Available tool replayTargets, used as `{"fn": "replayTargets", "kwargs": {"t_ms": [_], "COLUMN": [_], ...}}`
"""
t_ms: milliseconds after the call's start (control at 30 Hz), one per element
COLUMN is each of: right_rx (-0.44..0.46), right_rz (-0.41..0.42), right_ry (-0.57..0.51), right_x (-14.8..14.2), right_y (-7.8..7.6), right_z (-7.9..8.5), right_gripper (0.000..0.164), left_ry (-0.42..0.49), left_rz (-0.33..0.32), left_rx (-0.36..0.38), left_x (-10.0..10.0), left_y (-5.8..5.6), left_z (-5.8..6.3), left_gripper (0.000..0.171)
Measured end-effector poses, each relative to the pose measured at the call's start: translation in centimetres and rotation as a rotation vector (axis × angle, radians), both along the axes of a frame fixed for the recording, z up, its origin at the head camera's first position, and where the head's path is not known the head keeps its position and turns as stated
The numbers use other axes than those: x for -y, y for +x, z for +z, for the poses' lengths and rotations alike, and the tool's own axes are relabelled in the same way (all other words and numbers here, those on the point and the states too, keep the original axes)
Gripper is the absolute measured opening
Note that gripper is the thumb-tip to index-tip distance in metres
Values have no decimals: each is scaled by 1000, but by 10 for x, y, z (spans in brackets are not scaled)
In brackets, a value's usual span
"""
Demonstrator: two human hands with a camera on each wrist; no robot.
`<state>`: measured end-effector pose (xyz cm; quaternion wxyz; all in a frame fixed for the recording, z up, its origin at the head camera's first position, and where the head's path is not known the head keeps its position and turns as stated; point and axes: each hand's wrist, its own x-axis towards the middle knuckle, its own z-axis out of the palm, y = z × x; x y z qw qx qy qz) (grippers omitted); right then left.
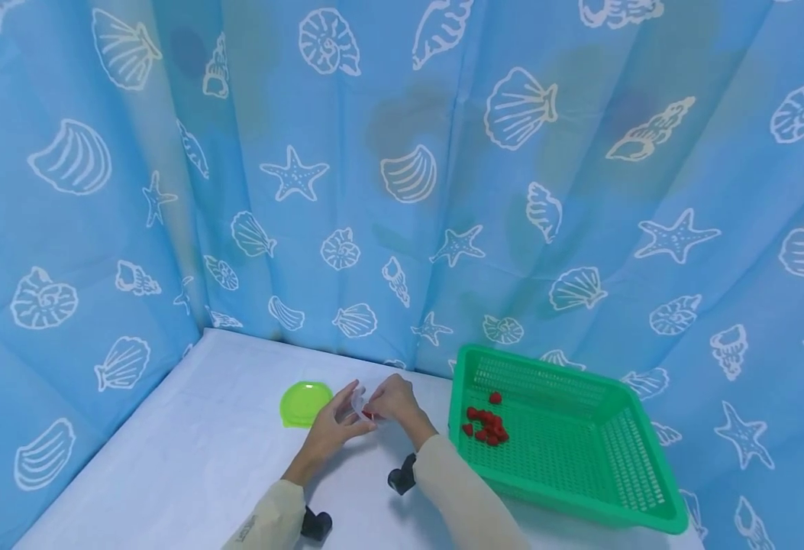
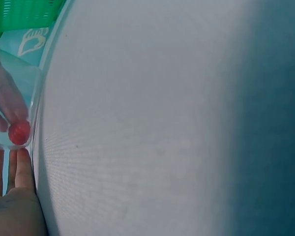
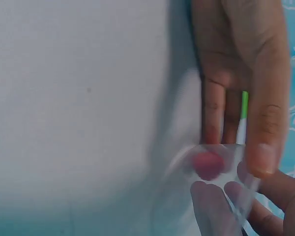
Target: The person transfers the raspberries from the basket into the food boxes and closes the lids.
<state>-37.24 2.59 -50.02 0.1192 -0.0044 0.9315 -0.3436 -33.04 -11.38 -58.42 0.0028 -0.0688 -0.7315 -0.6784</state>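
My left hand (image 1: 330,428) grips a clear plastic container (image 1: 358,401), its thumb over the rim and its other fingers beneath the base. Inside, at the bottom, is a small red berry-like piece (image 2: 19,133). The fingers of my right hand (image 1: 395,400) reach into the container, fingertips right at the red piece. In the right wrist view the same red piece (image 3: 208,164) shows through the clear wall, just beyond these fingers. A lime-green lid (image 1: 305,403) lies on the table just left of my left hand.
A large green plastic basket (image 1: 566,500) stands to the right, with several red berry-like pieces (image 1: 487,424) at its left end. A blue shell-patterned curtain (image 1: 367,229) hangs behind and left of the white-covered table (image 1: 161,458). Black wrist cameras (image 1: 317,525) sit under both wrists.
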Motion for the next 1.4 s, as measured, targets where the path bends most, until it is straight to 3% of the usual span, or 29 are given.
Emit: {"fn": "replayTargets", "kwargs": {"t_ms": [167, 300, 467, 600, 767, 933, 1033, 1200, 1267, 1400], "right_rx": [-35, -96, -113, -85, -81, -77, -15, -11, -38, -65], "right_rz": [42, 24, -25, -71, -155, -204, -251, -333, -323, -308], "right_ry": [-58, -112, -309, -416, -390, -226, -224, -173, -82, 2], "right_x": [-12, -32, -73, -112, -157, -195, -212, -230, -232, -236], "right_y": [-3, -8, -20, -25, -28, -30, -30, -27, -28, -30], "right_z": [22, 57, 96, 108, 94, 60, 39, 17, 12, 2], "right_gripper": [16, 20, 21, 26, 28, 24, 20, 22, 26, 36], "left_ry": [-42, -61, -41, -38, -48, -78, -92, -84, -83, -71], "left_rz": [34, 52, 48, 48, 50, 58, 73, 66, 62, 52], "left_rx": [16, 38, 38, 24, 34, 41, 46, 50, 53, 61], "left_x": [-2, -3, -2, -1, -2, -3, -3, -5, -5, -5], "left_y": [0, 0, -2, -2, 0, -1, -1, 0, 0, 0], "left_z": [2, 0, -4, -4, -5, -6, -4, 0, 2, 4], "left_gripper": [87, 87, 85, 85, 86, 86, 85, 84, 85, 85]}}
